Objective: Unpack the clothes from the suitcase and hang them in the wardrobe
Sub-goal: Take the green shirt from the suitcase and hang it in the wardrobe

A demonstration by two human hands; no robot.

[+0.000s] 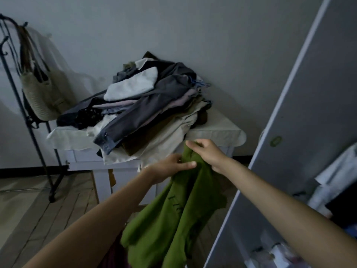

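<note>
Both hands are gripping one green garment (173,215) at its top edge: the left hand (170,167) is pinching the cloth with fingers curled and thumb lying across the fold, and the right hand (206,151), at about two o'clock from the left, is closing its fingers over the bunched upper corner. The garment is hanging down between the two forearms toward six o'clock, a soft, matte, slightly fuzzy fabric, olive-green, with small dark lettering near its middle and an uneven lower hem. At twelve o'clock from the hands a counter (222,132) is standing, white with a pale cloth draped over its top, and on it a loose pile of clothes (146,107) is lying: a grey-blue sleeve with a denim-like cuff, white, beige, brown and black lacy pieces, too tangled to count. At ten o'clock a thin black metal coat stand (29,120) is holding one ribbed, woven, cream bag (42,93) by dark straps. At three o'clock the grey wardrobe door (301,132) is standing open, with blurred pale items showing inside. Wooden floor planks (38,209) are running underneath.
</note>
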